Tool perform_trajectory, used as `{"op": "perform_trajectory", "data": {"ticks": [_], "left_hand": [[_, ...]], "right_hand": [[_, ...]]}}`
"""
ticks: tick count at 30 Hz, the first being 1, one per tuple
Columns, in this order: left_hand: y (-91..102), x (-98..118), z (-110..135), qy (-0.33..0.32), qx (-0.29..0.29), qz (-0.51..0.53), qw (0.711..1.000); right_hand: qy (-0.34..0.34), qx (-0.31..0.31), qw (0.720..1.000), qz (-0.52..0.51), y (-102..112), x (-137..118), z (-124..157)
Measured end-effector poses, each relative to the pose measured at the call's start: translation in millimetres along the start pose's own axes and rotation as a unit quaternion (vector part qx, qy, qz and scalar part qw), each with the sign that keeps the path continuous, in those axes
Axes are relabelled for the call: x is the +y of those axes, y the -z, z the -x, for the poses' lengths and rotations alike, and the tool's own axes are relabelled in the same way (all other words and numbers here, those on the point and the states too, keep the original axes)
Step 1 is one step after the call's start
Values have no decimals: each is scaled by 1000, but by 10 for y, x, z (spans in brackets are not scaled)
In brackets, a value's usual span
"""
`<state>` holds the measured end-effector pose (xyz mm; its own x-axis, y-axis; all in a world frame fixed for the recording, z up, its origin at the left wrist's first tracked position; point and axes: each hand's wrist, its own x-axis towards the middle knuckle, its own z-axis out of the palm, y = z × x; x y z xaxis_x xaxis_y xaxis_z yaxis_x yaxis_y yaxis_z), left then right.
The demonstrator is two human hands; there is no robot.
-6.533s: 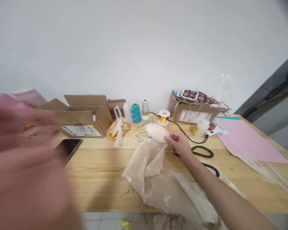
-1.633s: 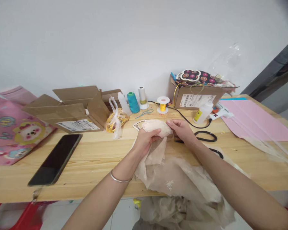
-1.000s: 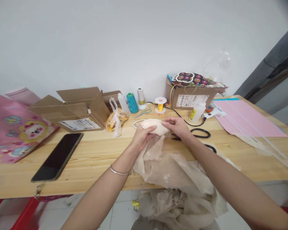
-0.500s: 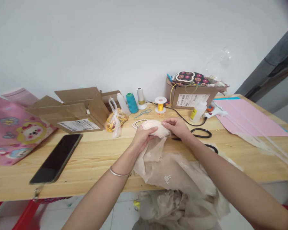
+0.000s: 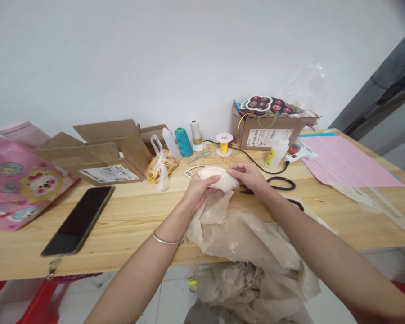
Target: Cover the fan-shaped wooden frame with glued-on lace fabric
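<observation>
A piece of sheer beige fabric (image 5: 236, 240) with pale embroidered flowers hangs from my hands over the table's front edge. My left hand (image 5: 200, 191) grips its upper end, thumb on top, where a cream, padded-looking piece (image 5: 219, 179) is covered by or bundled with the cloth. My right hand (image 5: 248, 174) pinches the right edge of this piece between thumb and fingers. Black-handled scissors (image 5: 281, 183) lie partly behind my right wrist. Just beyond my left hand rests a cut-out patterned piece (image 5: 191, 172), partly hidden.
On the wooden table (image 5: 138, 225) lie a phone (image 5: 79, 220) and pink sheets (image 5: 351, 162). Along the wall stand an open cardboard box (image 5: 104, 153), a teal thread cone (image 5: 183, 143), a yellow thread spool (image 5: 224, 146), a filled box (image 5: 270, 130), a glue bottle (image 5: 277, 154) and a glue gun (image 5: 302, 155).
The view has shifted slightly, so the table's things sit a little higher and further left. Both hands keep their hold on the fabric, with hardly any movement.
</observation>
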<state>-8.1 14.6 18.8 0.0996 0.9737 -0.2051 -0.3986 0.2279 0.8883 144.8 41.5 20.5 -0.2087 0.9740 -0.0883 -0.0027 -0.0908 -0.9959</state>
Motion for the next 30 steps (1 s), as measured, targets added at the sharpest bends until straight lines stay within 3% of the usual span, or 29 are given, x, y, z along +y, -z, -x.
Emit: {"op": "perform_trajectory", "data": {"ticks": [17,24,27,30], "left_hand": [[20,-13,-15,-5,-9,9,1000],[61,50,-43,-2,-5,101,995],[65,67,-60,22,5,142,990],[53,69,-62,30,5,152,988]], "right_hand": [[-13,-32,999,3,-32,-12,25],[104,33,986,122,292,-241,0],[126,-24,959,252,387,-393,218],[141,-125,873,450,280,-393,619]]}}
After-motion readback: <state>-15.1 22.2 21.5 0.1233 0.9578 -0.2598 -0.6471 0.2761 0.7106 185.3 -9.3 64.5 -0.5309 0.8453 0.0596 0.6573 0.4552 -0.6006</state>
